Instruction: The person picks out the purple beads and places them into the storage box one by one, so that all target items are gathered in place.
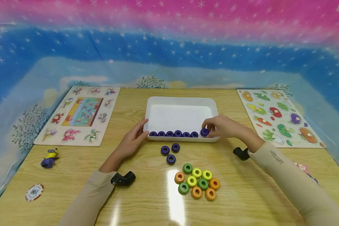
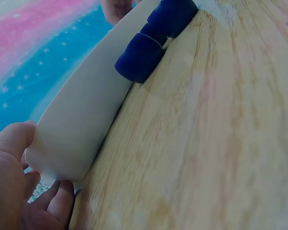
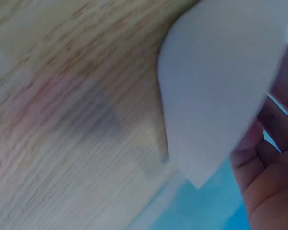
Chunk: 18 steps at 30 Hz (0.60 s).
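A white tray (image 1: 180, 116) lies at the middle of the table, with a row of several thick purple rings (image 1: 178, 133) along its near wall. My left hand (image 1: 132, 138) holds the tray's near left corner; the left wrist view shows its thumb at the rim and other fingers lower around the corner. At the right end of the row, my right hand (image 1: 221, 126) pinches a purple ring (image 1: 204, 132) between thumb and fingers, inside the tray. In the right wrist view the tray wall hides that ring. Three more purple rings (image 1: 170, 159) lie on the table before the tray.
Closer to me sits a cluster of green, yellow and orange rings (image 1: 196, 173). Picture puzzle boards flank the tray, one with sea animals (image 1: 70, 135) at left, one with vegetables (image 1: 282, 117) at right. A small yellow and purple figure (image 1: 49, 158) and a poker chip (image 1: 34, 192) lie at left.
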Tool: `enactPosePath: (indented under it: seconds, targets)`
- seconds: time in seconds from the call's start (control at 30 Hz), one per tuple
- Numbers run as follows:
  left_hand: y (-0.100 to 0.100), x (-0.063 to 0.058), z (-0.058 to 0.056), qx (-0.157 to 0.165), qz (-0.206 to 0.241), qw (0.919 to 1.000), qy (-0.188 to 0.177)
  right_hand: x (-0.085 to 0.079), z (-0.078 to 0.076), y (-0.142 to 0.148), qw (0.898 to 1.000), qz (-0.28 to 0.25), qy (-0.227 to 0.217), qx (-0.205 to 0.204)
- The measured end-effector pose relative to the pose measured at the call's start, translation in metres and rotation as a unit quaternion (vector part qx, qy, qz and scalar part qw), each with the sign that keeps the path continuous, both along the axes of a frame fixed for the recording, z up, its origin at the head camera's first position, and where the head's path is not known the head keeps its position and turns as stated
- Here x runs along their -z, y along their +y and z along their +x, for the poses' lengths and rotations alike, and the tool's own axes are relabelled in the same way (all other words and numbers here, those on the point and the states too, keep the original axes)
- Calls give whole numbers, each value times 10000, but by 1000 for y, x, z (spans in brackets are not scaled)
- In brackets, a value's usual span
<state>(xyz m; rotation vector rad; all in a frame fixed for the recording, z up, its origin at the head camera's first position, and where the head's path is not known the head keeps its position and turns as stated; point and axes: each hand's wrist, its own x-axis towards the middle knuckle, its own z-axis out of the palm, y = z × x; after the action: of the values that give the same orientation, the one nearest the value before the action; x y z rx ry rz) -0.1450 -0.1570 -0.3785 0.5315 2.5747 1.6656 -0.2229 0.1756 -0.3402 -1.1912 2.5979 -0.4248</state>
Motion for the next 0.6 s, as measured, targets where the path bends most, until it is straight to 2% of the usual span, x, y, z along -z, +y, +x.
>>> enactPosePath:
  seconds: [0.17, 0.4, 0.5, 0.6]
  targets:
    - [1, 0, -1, 6, 28, 10000, -2, 4, -1, -7, 9997, 168, 41, -177]
    - [0, -1, 0, -60, 34, 10000, 19, -1, 1, -10, 9998, 200, 2, 31]
    - [0, -1, 0, -68, 25, 10000, 20, -8, 4, -10, 9996, 31, 106, 248]
    - [0, -1, 0, -48, 45, 10000, 30, -15, 9, -16, 9984, -427, 142, 334]
